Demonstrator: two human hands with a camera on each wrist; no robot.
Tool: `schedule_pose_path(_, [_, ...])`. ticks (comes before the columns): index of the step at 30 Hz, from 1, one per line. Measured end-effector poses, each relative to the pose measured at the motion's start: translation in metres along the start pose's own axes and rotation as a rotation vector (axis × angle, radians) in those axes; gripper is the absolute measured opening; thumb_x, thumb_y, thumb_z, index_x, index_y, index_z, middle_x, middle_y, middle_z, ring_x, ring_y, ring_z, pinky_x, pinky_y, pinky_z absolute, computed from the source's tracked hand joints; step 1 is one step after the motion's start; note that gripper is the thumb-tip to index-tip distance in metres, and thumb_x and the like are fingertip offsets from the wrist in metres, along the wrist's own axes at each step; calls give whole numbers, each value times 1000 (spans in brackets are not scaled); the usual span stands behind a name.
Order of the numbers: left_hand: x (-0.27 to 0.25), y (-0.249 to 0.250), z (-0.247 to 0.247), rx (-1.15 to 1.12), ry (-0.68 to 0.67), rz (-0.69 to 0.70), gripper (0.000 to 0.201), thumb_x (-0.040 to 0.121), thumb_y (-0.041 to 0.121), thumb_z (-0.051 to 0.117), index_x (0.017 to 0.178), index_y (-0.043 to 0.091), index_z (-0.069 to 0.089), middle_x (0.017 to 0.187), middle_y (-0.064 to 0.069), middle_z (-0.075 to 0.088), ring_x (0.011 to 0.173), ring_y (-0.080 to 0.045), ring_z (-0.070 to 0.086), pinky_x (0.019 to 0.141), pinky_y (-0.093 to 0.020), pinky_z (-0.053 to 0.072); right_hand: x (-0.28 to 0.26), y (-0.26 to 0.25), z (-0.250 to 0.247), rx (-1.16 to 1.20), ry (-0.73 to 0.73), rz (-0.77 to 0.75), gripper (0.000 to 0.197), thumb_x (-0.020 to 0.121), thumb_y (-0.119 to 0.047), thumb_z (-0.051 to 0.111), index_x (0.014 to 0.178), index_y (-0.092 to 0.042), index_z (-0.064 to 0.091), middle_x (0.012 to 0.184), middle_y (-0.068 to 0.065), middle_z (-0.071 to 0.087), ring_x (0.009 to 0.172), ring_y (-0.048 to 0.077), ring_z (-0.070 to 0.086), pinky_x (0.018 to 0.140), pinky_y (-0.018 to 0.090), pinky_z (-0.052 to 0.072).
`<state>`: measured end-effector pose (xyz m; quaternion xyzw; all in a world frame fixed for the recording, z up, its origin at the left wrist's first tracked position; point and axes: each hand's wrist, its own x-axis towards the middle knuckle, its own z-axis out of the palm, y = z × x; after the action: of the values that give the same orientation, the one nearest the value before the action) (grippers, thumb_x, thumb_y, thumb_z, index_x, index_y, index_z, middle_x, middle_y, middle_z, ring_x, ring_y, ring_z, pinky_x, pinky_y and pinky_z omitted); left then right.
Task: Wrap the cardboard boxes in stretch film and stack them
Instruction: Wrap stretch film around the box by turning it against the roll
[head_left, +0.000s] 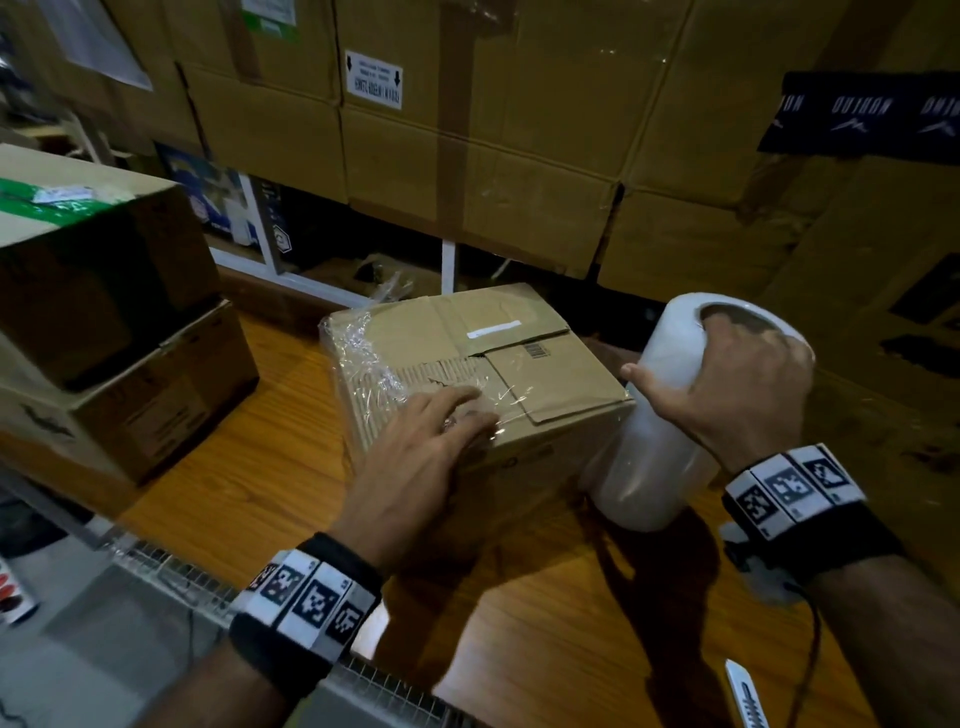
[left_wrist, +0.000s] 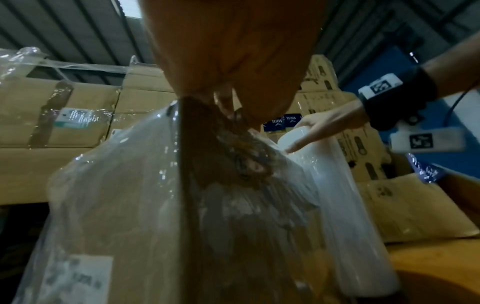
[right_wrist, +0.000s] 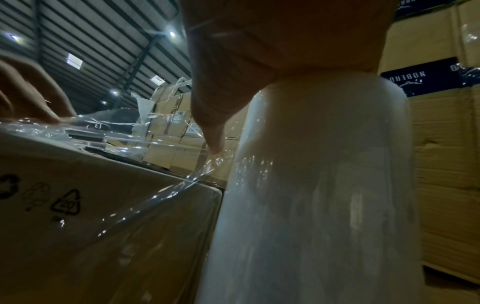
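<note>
Brown cardboard box at frame centre on wooden worktop, left hand flat, fingers straight, pressing clear film onto its top, right hand gripping upright white stretch-film roll just right of it

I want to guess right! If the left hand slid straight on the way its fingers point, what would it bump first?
Probably the stretch film roll held by the right hand. The left hand lies flat on the box, pointing right across its top; depth is unclear.

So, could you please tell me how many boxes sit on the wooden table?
3: one under the left hand, box, and two stacked at left. Others may be hidden.
</note>
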<state>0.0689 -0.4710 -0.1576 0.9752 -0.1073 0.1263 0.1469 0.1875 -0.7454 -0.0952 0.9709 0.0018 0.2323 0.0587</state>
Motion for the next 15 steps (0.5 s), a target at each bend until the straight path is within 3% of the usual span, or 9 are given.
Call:
schedule_pose_path(2, [3,-2,-1,5,-64,-45,59,91,36,51,149,30,51,150,0,50,133,-21,42,112,-43,42,-1,0,0,0,0,8,98,73,-89,58,120,-3,64,105,24,71,101,41,67,90,48,46])
schedule_pose_path(5, [9,9,-2,62,-44,-95,60,100,56,21,150,33,45,141,2,53,125,-16,43,103,-33,42,0,-1,0,1,-5,16,99,73,-89,57,122,-4,63,108,24,70,104,41,66,92,48,45])
schedule_pose_path(7, [16,24,1,161,-63,-116,60,102,66,25,153,36,32,139,-2,46,123,-20,43,99,-34,43,1,0,0,0,-8,11,98,73,-90,57,121,-5,62,106,22,71,103,40,65,92,47,45])
schedule_pose_path(10, [24,48,5,293,-141,-166,67,106,56,37,162,39,4,141,-13,33,125,-30,39,103,-44,41,1,2,1,4,0,-9,97,73,-90,57,122,-6,61,105,20,71,102,39,65,91,46,44])
schedule_pose_path(13, [29,61,15,321,-139,-228,73,105,56,41,163,34,3,152,-18,17,141,-39,26,116,-55,30,2,4,3,-2,-9,-10,98,73,-90,56,125,-7,60,109,19,70,105,38,65,93,45,43])
schedule_pose_path(15, [33,69,22,316,-134,-251,83,101,62,45,163,25,5,164,-21,0,152,-41,9,124,-59,12,3,6,4,-5,-14,-10,98,74,-90,56,128,-8,58,113,19,70,109,38,64,95,45,42])
